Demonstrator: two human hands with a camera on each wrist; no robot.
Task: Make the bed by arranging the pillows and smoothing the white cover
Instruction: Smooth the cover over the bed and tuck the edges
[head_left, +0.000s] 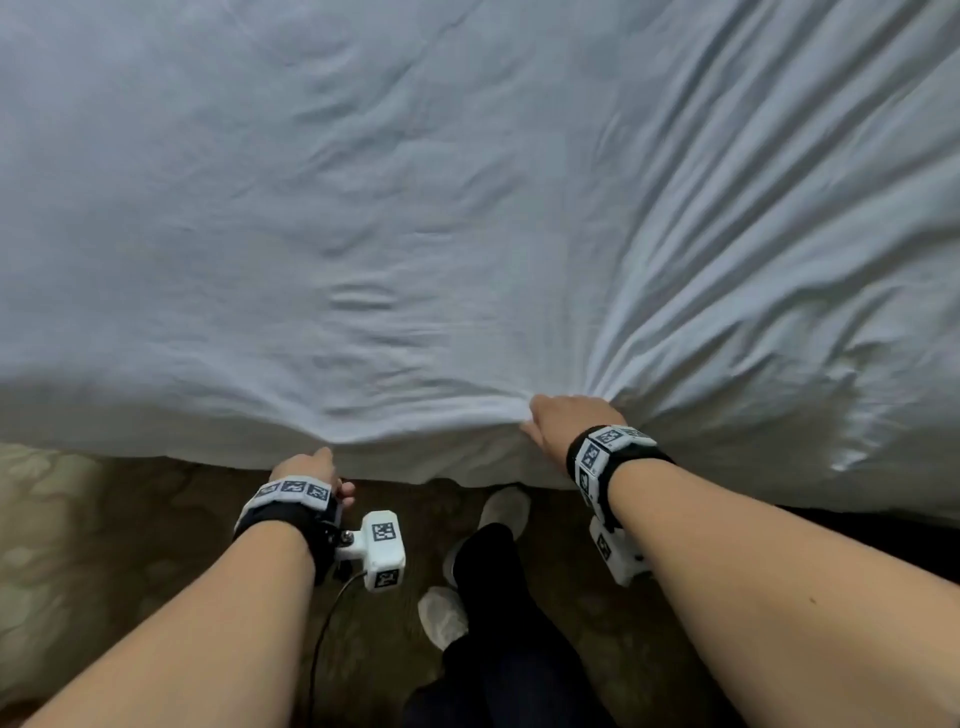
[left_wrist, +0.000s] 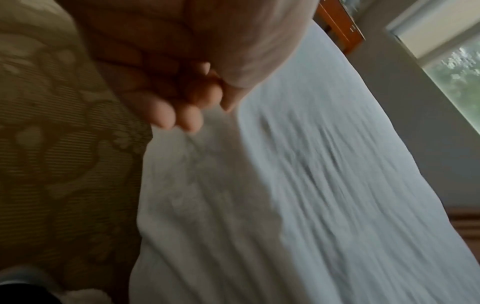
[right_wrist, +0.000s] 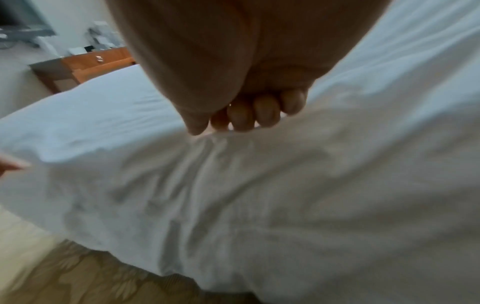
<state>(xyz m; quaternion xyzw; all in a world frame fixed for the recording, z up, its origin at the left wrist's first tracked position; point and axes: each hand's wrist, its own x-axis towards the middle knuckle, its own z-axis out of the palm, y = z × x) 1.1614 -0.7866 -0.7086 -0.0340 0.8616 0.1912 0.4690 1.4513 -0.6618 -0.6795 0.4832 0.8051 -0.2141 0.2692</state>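
Observation:
The wrinkled white cover (head_left: 467, 208) fills the bed and hangs over its near edge. My right hand (head_left: 556, 421) grips a bunch of the cover at that edge, and creases fan out from it to the far right. In the right wrist view its fingers (right_wrist: 241, 117) are curled into the cloth (right_wrist: 259, 205). My left hand (head_left: 306, 467) is lower, to the left, at the hanging side. Its curled fingers (left_wrist: 168, 115) touch the cover (left_wrist: 311, 185); any cloth held between them is hidden. No pillow is in view.
Patterned beige carpet (head_left: 78, 545) lies below the bed edge. My feet in white shoes (head_left: 504, 506) stand close to the bed. A wooden desk (right_wrist: 91, 61) stands past the far side of the bed, and a window (left_wrist: 457, 72) is in the wall.

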